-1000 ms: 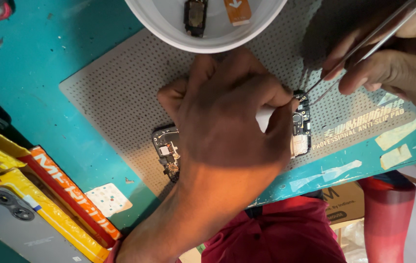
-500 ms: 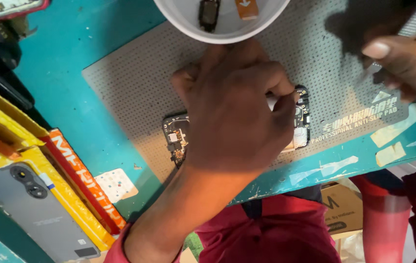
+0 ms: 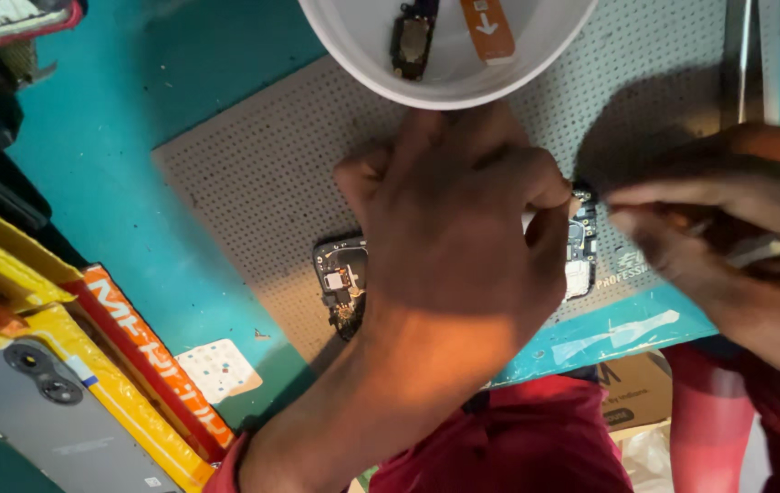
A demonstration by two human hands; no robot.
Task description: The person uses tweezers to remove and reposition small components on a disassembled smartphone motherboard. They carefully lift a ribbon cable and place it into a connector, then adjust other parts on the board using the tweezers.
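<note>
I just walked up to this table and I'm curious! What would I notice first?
Right in the middle, the left hand presses down on an opened phone lying on a grey dotted mat. The right hand comes in from the right edge, pinching a thin metal tool. At the top sits a white bowl with small parts inside.

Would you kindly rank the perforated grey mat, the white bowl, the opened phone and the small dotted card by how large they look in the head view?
1. Perforated grey mat
2. White bowl, cut off by the frame's top edge and nearer the camera, so unsure
3. Opened phone, mostly hidden under the left hand
4. Small dotted card
</note>
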